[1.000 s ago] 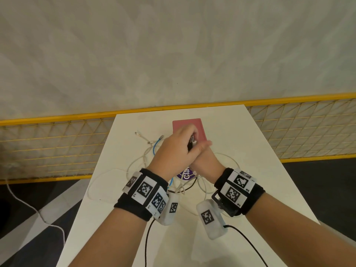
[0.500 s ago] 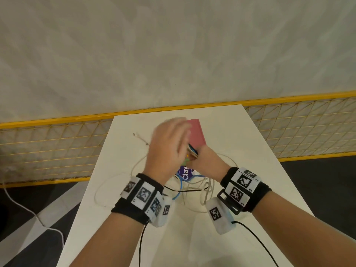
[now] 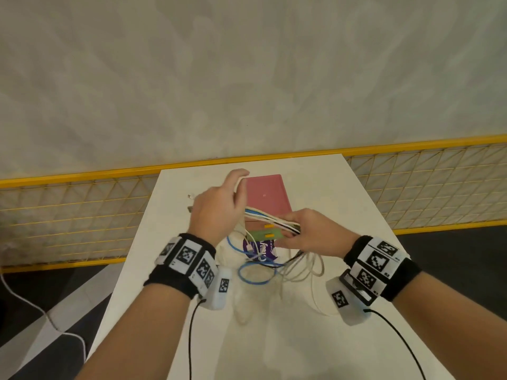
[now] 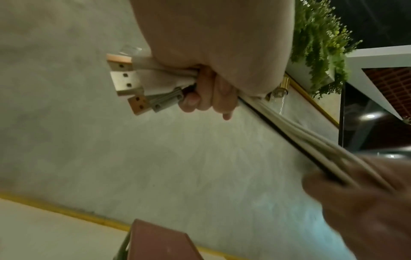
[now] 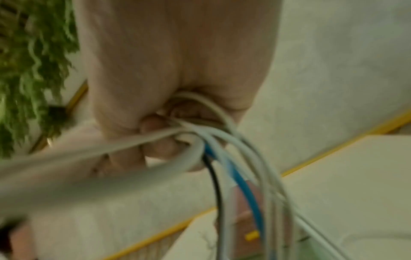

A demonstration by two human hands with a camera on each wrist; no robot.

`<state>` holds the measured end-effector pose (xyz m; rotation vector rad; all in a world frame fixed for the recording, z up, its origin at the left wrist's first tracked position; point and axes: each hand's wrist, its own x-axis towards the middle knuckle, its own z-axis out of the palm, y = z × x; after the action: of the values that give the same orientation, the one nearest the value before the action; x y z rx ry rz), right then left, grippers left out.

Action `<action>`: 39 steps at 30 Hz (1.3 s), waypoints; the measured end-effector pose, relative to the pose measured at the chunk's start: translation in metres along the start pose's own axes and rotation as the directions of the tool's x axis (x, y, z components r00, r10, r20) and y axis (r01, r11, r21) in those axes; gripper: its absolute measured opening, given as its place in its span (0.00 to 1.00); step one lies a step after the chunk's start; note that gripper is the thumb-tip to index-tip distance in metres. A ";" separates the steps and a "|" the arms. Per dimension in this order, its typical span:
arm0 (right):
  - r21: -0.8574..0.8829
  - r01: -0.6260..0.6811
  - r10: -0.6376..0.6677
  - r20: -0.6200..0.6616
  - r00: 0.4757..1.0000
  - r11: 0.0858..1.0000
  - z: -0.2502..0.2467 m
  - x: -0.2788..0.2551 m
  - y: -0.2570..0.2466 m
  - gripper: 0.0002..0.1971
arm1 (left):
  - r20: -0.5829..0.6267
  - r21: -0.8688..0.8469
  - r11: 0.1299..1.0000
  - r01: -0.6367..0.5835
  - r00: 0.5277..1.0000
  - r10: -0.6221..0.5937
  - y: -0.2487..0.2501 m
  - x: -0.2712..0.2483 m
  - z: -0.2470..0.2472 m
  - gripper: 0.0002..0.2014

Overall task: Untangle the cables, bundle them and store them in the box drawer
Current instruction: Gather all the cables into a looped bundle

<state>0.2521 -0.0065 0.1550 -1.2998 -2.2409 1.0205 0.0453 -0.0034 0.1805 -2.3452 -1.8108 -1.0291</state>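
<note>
A bunch of white, blue and black cables (image 3: 270, 218) stretches between my two hands above the table. My left hand (image 3: 219, 207) grips the plug ends; in the left wrist view several USB plugs (image 4: 129, 84) stick out of its fist (image 4: 206, 98). My right hand (image 3: 307, 231) pinches the same strands further along, and they hang down from its curled fingers (image 5: 160, 139) in loops (image 5: 242, 176). Loose loops (image 3: 274, 267) trail on the table under the hands. The pink box (image 3: 267, 194) stands just behind, with green drawer fronts (image 3: 266, 234) and yellow handles.
The white table (image 3: 329, 193) is narrow, with its left edge close to my left wrist. A yellow-framed mesh fence (image 3: 68, 215) runs behind it, then a grey wall. A purple label (image 3: 263, 248) lies under the cables. A white cord (image 3: 33, 305) lies on the floor at left.
My hands were pressed together in front of the box; they have drawn apart, the left going up and left, the right going right, pulling the cable bunch straight between them.
</note>
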 end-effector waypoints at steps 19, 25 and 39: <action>-0.027 0.173 -0.175 -0.086 0.981 0.985 0.024 0.007 0.006 0.06 | -0.139 -0.369 0.901 0.229 0.945 -0.297 -0.013 0.012 -0.018 0.10; 0.050 0.144 -0.144 -0.015 0.989 0.988 -0.004 0.008 -0.006 0.08 | -0.043 -0.298 0.865 0.403 0.900 -0.434 -0.041 -0.008 0.003 0.12; -0.018 0.192 -0.193 -0.042 0.980 0.981 -0.004 0.012 -0.012 0.06 | 0.199 0.043 0.998 0.051 0.978 -0.059 0.012 -0.021 0.032 0.38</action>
<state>0.2405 0.0017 0.1658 -1.0744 -2.2911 0.8998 0.0692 -0.0135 0.1491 -2.4696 -1.9521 -0.7804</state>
